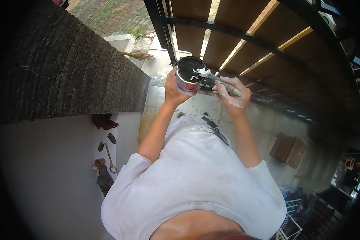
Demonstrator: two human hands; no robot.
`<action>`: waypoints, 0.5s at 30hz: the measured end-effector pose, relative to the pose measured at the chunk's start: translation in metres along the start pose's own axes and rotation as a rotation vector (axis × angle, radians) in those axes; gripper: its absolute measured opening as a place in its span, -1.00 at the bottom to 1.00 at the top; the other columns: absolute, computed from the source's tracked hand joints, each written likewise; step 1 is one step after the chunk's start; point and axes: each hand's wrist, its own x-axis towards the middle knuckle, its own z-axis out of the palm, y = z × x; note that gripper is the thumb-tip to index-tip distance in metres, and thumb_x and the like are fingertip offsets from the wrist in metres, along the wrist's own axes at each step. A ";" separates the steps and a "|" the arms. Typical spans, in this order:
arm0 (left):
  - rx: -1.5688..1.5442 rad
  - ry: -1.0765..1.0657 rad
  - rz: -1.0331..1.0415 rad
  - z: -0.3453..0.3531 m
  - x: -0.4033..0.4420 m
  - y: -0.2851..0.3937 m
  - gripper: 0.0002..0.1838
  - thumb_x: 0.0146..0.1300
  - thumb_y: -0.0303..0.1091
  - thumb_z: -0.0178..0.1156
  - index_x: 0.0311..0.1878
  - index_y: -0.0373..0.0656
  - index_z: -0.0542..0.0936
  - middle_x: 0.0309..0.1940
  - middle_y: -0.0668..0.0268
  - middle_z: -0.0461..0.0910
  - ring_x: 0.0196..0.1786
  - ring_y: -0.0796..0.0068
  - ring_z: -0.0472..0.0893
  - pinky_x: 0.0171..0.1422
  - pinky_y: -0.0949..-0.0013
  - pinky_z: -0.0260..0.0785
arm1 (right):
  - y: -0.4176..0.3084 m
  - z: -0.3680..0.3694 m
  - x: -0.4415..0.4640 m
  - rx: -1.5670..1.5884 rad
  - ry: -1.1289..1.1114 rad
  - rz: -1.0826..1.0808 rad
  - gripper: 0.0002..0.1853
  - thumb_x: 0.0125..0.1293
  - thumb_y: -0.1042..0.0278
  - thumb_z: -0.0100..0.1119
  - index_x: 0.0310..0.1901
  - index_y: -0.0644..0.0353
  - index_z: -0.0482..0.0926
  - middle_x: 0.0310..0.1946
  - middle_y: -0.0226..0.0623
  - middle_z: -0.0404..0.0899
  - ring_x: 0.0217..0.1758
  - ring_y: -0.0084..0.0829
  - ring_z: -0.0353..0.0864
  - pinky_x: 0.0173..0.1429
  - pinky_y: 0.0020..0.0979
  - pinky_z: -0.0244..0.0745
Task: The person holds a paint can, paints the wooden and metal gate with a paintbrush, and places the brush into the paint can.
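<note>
My left hand (pixel 173 91) is wrapped round the side of a paint can (pixel 186 85), holding it up in front of me. The can's top looks black inside a shiny rim, with white marks on it. A paintbrush (pixel 219 81) is gripped in my right hand (pixel 235 97), its handle angled down to the right. The white-coated head of the brush lies over the can's right rim. Whitish paint smears cover the fingers and palm of my right hand.
A black-framed gate with brown slats (pixel 226 42) stands close beyond the can. On the left is a dark textured wall (pixel 84 76). A straw broom (pixel 137 55) lies past its end. A brown box (pixel 287 150) sits on the floor at right.
</note>
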 end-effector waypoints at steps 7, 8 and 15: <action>0.013 -0.044 -0.092 0.000 0.010 0.000 0.19 -0.19 -0.08 0.87 0.51 -0.31 0.42 0.23 -0.01 0.71 0.24 -0.01 0.74 0.38 0.06 0.60 | 0.014 -0.009 0.016 0.304 0.060 0.176 -0.83 0.48 0.72 0.38 -0.02 0.40 0.57 -0.25 -0.12 0.75 -0.22 -0.20 0.91 -0.17 -0.23 0.92; 0.017 -0.036 -0.092 0.000 0.012 0.002 0.18 -0.17 -0.09 0.87 0.50 -0.30 0.42 0.23 0.02 0.72 0.24 0.05 0.76 0.38 0.08 0.61 | 0.016 -0.011 0.022 0.359 0.048 0.205 -0.83 0.50 0.71 0.37 -0.02 0.38 0.55 -0.25 -0.09 0.74 -0.22 -0.19 0.90 -0.18 -0.23 0.92; -0.047 -0.063 -0.183 0.016 0.016 -0.009 0.19 -0.18 -0.07 0.87 0.48 -0.33 0.41 0.23 -0.01 0.70 0.26 -0.01 0.74 0.38 0.05 0.60 | 0.024 -0.017 0.039 0.421 0.021 0.290 -0.79 0.52 0.70 0.33 -0.06 0.34 0.43 -0.26 0.09 0.76 -0.26 -0.17 0.90 -0.25 -0.21 0.91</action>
